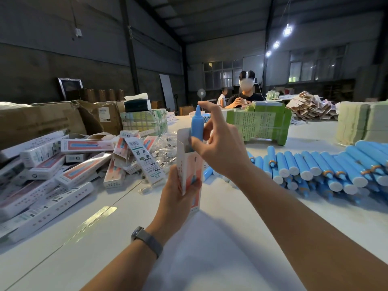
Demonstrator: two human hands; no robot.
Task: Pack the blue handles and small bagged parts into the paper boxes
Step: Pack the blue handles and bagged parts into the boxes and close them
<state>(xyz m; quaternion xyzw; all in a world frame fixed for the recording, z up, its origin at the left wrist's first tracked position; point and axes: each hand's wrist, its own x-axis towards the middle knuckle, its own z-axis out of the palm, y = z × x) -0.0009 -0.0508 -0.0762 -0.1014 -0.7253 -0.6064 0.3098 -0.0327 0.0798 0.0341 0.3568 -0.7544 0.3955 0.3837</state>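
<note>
My left hand (pixel 178 192) grips a white and coral paper box (pixel 188 164), held upright above the table with its top flap open. A blue handle (pixel 197 124) stands partly inside the box's open top, tip up. My right hand (pixel 220 143) pinches that handle, forefinger on its tip and thumb at its side. A long row of blue handles (pixel 315 166) lies on the table at the right. Small clear bagged parts (pixel 165 150) are heaped behind the box. Packed paper boxes (pixel 69 162) are piled at the left.
Brown cartons (pixel 42 120) line the far left edge. Green bundles of flat boxes (pixel 260 124) stand at the middle back, and pale stacks (pixel 361 122) at the right. A person sits working across the table (pixel 243 97). White table (pixel 147 223) lies below my arms.
</note>
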